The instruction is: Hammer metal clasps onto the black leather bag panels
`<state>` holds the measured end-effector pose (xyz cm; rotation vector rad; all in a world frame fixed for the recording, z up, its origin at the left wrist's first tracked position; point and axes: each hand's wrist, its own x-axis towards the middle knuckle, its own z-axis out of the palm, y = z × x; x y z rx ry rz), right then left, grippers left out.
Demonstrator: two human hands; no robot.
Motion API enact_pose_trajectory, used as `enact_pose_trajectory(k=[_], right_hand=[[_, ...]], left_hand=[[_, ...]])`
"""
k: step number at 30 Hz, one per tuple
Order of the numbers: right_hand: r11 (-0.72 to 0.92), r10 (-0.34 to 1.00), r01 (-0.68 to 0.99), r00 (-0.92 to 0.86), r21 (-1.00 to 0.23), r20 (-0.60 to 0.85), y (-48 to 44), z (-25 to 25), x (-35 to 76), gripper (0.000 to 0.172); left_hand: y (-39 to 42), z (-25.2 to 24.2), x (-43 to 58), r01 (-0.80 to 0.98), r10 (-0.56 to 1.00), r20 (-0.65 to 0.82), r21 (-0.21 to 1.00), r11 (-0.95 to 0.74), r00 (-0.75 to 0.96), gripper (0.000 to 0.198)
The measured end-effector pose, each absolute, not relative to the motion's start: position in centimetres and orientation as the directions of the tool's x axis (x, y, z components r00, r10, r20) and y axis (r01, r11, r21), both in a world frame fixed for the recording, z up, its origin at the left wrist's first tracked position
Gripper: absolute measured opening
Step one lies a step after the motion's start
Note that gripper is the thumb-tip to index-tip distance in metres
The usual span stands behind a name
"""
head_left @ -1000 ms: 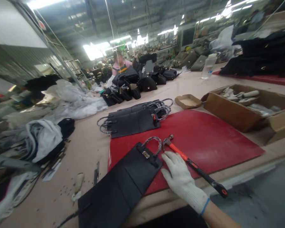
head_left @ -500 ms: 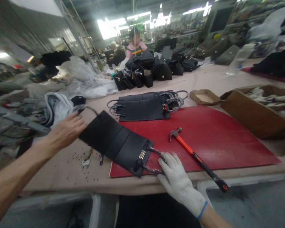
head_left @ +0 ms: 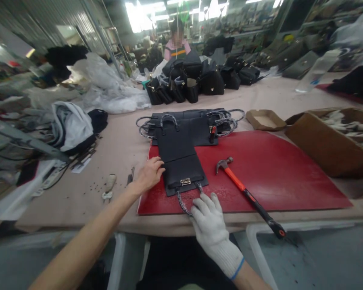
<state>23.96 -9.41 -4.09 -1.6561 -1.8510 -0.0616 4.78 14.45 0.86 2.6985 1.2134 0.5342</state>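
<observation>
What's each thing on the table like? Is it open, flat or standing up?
Black bag piece: laid out, far end over the stacked black pieces.
Metal clasp: on that piece; open or shut, can't tell.
Red mat: flat, partly covered.
Hammer: lying down, handle past the mat's edge.
Cardboard box: open, things inside.
Cardboard tray: open.
Clear bottle: standing up.

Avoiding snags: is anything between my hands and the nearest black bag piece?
Nothing visible: your left hand is at the left edge of the black bag piece, your right hand at its near handle. The hammer lies to the right.
</observation>
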Motion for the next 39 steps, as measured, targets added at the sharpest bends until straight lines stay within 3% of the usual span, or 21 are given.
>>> enact_pose_trajectory(k=[3, 5, 15, 19, 23, 27, 36, 39], right_hand=[[0.289, 0.872, 0.87, -0.067, -0.399, 0.485, -9.8, -3.8, 23.1, 0.014], [0.319, 0.869, 0.856, -0.094, -0.406, 0.485, -10.0, -3.9, 22.5, 0.018], [0.524, 0.769, 0.761, -0.229, -0.383, 0.597, -9.0, -3.0, 25.4, 0.023], [0.389, 0.79, 0.863, -0.132, -0.322, 0.599, -6.0, -2.5, 28.2, 0.03], [0.293, 0.872, 0.923, -0.15, -0.251, 0.466, -1.8, -2.4, 29.5, 0.044], [0.274, 0.916, 0.935, -0.183, -0.224, 0.356, -0.2, -3.3, 28.8, 0.042], [0.268, 0.903, 0.929, -0.15, -0.255, 0.403, -2.3, -4.2, 28.0, 0.04], [0.26, 0.905, 0.931, -0.142, -0.258, 0.4, -2.3, -3.9, 27.8, 0.04]], left_hand=[[10.1, -3.0, 3.0, 0.724, 0.832, 0.246, 0.41, -0.555, 0.498, 0.024], [7.5, -4.1, 2.9, 0.728, 0.849, 0.26, 0.438, -0.528, 0.459, 0.028], [3.0, -3.7, 5.3, 0.833, 0.878, 0.178, 0.277, -0.479, 0.445, 0.052], [3.0, -3.7, 5.4, 0.842, 0.876, 0.18, 0.244, -0.481, 0.448, 0.053], [2.9, -3.8, 5.4, 0.837, 0.871, 0.196, 0.246, -0.489, 0.451, 0.055], [2.8, -3.7, 5.3, 0.83, 0.87, 0.183, 0.263, -0.492, 0.458, 0.057], [1.5, -3.6, 5.3, 0.816, 0.855, 0.216, 0.261, -0.515, 0.471, 0.058], [2.4, -3.6, 4.3, 0.778, 0.846, 0.303, 0.344, -0.526, 0.438, 0.042]])
